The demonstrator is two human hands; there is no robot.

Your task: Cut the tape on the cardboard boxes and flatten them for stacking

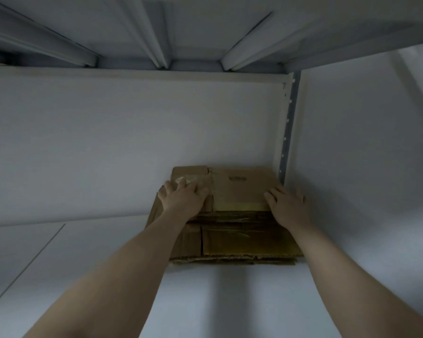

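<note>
So the biggest thing here is a white shelf [83, 264] with another shelf's underside [156, 32] overhead, and the stack of flattened boxes [242, 242] sits on it, pushed into the back right corner against the wall and right by the slotted upright [288, 123]. The stack lies flat with its raw corrugated front edge facing the person. Its long axis looks like it runs front to back, but the wide lens makes that hard to call. The top box [239, 189] is a smaller folded piece lying toward the wall end of the pile. The left hand [183, 198] lies flat with the fingers spread, pressing the top piece's left part, and the right hand [287, 203] rests flat, fingers out, on the right edge, so neither one is gripping anything. There's a pale strip of tape [188, 180] under the left fingers and a small printed mark [237, 178] further back. My guess on handling is that it's light, fairly stiff across the flutes and springy at the folds, and the slick tape could let layers slide. I'd grab both long sides low so the whole pile moves together.
</note>
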